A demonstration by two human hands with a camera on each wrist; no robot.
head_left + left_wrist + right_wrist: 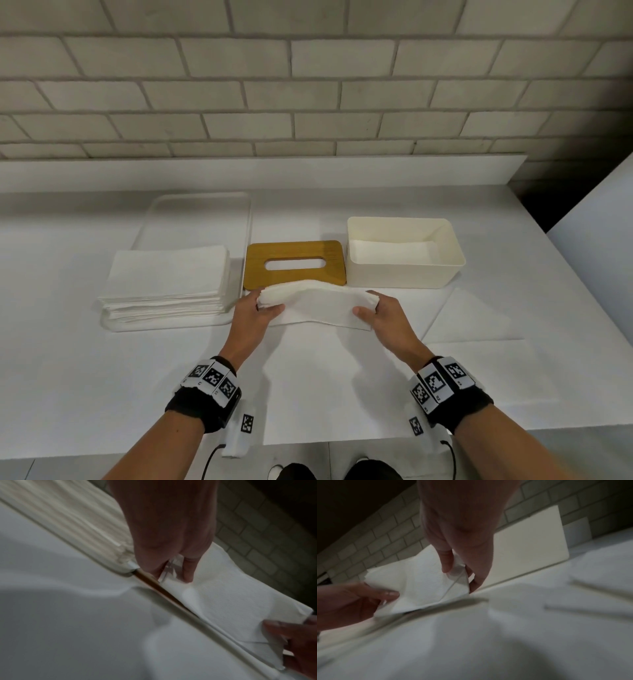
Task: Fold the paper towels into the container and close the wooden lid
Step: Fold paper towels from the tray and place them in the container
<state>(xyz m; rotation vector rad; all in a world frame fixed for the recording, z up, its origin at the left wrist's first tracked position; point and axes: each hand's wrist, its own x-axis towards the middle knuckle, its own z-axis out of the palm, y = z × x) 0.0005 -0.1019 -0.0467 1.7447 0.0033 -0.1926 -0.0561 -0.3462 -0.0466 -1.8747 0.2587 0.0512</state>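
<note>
Both hands hold a folded white paper towel [318, 303] just above the table, in front of the wooden lid. My left hand [262, 306] pinches its left end [173, 573]; my right hand [375, 308] pinches its right end [457, 569]. The towel [228, 597] sags a little between them. The wooden lid [294, 262], with an oval slot, lies flat on the table. To its right stands the cream container [404, 270], open, with white towel lying in its bottom. A stack of flat paper towels [168, 281] sits on a tray to the left.
The white tray [191, 212] under the stack reaches back toward the wall. A loose white sheet [472, 318] lies on the table to the right of my right hand. A brick wall [308, 85] closes off the back; the table's front edge is near my wrists.
</note>
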